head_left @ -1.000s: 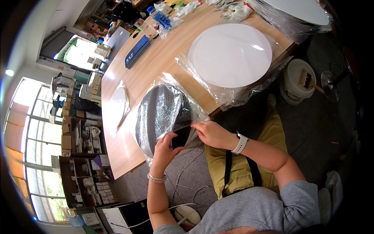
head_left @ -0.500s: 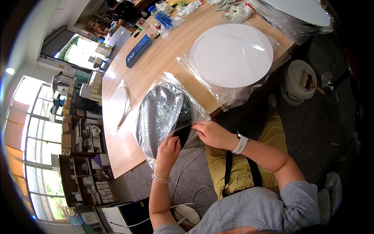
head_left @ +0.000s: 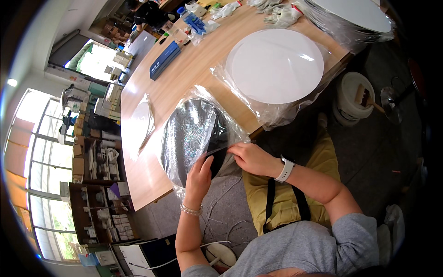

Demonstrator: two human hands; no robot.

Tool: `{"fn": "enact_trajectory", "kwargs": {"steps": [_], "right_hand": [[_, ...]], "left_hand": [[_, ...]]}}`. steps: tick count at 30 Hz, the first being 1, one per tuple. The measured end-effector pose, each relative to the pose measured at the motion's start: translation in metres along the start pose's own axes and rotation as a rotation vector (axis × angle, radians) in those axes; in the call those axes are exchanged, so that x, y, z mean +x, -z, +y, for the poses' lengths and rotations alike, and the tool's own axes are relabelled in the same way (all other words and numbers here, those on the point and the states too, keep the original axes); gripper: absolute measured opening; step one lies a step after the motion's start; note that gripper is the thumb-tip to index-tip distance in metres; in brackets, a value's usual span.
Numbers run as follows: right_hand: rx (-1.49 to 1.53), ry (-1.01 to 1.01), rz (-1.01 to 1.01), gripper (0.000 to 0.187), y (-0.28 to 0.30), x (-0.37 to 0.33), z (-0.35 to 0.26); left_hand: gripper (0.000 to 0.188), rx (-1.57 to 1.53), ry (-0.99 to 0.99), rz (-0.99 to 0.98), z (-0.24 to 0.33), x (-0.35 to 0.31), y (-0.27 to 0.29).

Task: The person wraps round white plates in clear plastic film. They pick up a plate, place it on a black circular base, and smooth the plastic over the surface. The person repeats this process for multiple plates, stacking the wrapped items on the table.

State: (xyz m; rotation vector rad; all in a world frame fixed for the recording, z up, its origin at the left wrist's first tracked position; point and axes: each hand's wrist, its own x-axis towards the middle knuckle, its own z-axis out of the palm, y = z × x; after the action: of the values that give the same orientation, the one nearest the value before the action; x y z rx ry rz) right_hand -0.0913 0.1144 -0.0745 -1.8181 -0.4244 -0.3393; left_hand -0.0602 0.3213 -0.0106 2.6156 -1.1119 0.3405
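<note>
A black round disc (head_left: 220, 134) lies at the table's near edge inside a clear plastic bag (head_left: 234, 130). Shiny, wrinkled clear film (head_left: 187, 134) covers its left part, while a dark, smoother strip shows on the right. At the disc's lower edge, my left hand (head_left: 198, 179) has its fingers bent over the film, seemingly gripping its edge; the fingertips are partly hidden. My right hand (head_left: 254, 159) pinches the bag's edge at the disc's lower right. Part of the bag hangs past the table edge, between my hands.
A white round disc (head_left: 277, 67) on clear plastic lies to the right, with a stack of wrapped discs (head_left: 355, 16) beyond. Another wrapped disc (head_left: 142, 122) sits left. Farther back are a blue box (head_left: 164, 60), a bottle (head_left: 193, 21) and gloves (head_left: 282, 17). A white bucket (head_left: 353, 94) stands on the floor.
My left hand has shifted slightly up along the disc, its fingers straighter. The dark strip beside the shiny film looks wider. My right hand has stayed in place.
</note>
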Motion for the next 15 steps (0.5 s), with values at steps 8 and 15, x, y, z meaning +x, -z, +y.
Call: {"fn": "enact_trajectory", "kwargs": {"steps": [8,15], "right_hand": [[-0.021,-0.031,-0.037,0.022,0.003,0.001,-0.002],[-0.005,-0.023,-0.029,0.022,0.002,0.001,-0.001]], "left_hand": [[0.037,-0.116,0.17,-0.184,0.001,0.007,0.01],[0.031,-0.217,0.161,-0.147,0.003,0.006,0.012]]}}
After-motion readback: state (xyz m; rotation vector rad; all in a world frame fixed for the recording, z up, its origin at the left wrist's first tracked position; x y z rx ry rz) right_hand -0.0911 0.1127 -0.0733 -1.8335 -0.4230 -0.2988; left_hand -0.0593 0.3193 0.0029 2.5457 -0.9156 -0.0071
